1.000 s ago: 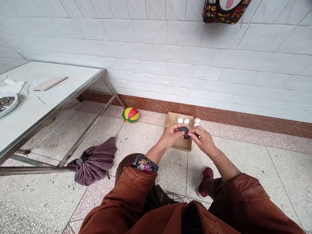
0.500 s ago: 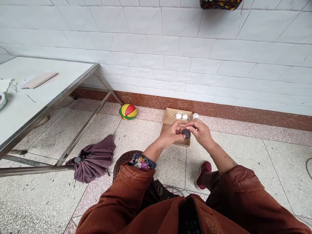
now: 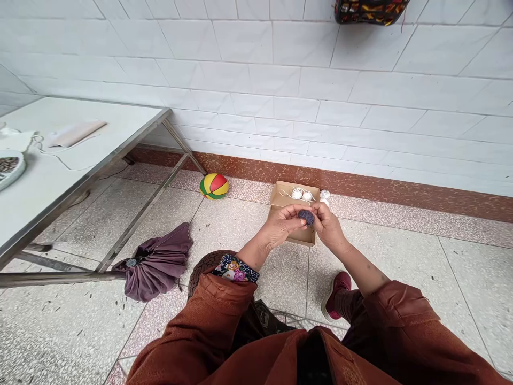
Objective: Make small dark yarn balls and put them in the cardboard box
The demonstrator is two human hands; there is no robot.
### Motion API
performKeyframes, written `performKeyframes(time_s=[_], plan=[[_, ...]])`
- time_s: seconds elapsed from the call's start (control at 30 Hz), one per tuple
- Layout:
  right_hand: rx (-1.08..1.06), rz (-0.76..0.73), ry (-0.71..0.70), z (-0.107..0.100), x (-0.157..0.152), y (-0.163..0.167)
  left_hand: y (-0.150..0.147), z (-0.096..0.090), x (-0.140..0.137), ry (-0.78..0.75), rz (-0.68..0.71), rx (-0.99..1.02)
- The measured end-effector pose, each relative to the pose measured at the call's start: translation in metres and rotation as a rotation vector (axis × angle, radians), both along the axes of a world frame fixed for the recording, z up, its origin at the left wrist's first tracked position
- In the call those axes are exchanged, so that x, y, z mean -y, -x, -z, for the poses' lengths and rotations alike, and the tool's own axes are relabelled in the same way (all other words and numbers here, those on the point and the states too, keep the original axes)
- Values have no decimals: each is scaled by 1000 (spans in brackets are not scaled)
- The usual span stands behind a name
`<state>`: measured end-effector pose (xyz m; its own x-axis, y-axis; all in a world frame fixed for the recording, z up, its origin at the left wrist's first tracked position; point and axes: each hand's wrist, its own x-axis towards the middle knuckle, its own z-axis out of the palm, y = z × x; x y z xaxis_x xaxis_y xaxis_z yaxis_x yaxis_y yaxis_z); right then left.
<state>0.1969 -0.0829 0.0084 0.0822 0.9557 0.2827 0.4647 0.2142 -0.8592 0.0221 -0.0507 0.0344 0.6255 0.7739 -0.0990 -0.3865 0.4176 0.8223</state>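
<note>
A small dark grey-purple ball of yarn (image 3: 306,216) is held between my two hands, above an open cardboard box. My left hand (image 3: 282,223) grips it from the left, thumb below and fingers above. On the other side, my right hand (image 3: 327,226) has its fingertips pinched at the ball's right edge; whether they hold a strand there is too small to tell. Beneath them on the floor lies the cardboard box (image 3: 294,237), its lid folded back toward the wall. White yarn balls (image 3: 297,193) with loose strands rest in the lid, and more white yarn (image 3: 325,194) sits just right of it.
A metal-framed table (image 3: 132,120) at left bears a folded cloth (image 3: 82,132) and a tray (image 3: 18,171) of small dark bits. On the floor are a colourful ball (image 3: 214,186) and a purple folded umbrella (image 3: 160,264). A dark basket (image 3: 371,10) hangs at the wall.
My right hand has dropped slightly and closed in on the yarn ball's right side. The ball has turned in my fingers. The whole view has shifted a little.
</note>
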Motion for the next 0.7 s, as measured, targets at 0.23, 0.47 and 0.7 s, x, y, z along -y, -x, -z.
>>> performKeyframes(time_s=[0.23, 0.47, 0.7], plan=[[225, -116, -10, 4, 10, 7, 0, 6, -8, 33, -150, 5], [158, -218, -170, -18, 11, 2, 0, 14, -13, -123, -226, -219], [18, 13, -136, -21, -3, -13, -1, 11, -2, -119, 67, -85]])
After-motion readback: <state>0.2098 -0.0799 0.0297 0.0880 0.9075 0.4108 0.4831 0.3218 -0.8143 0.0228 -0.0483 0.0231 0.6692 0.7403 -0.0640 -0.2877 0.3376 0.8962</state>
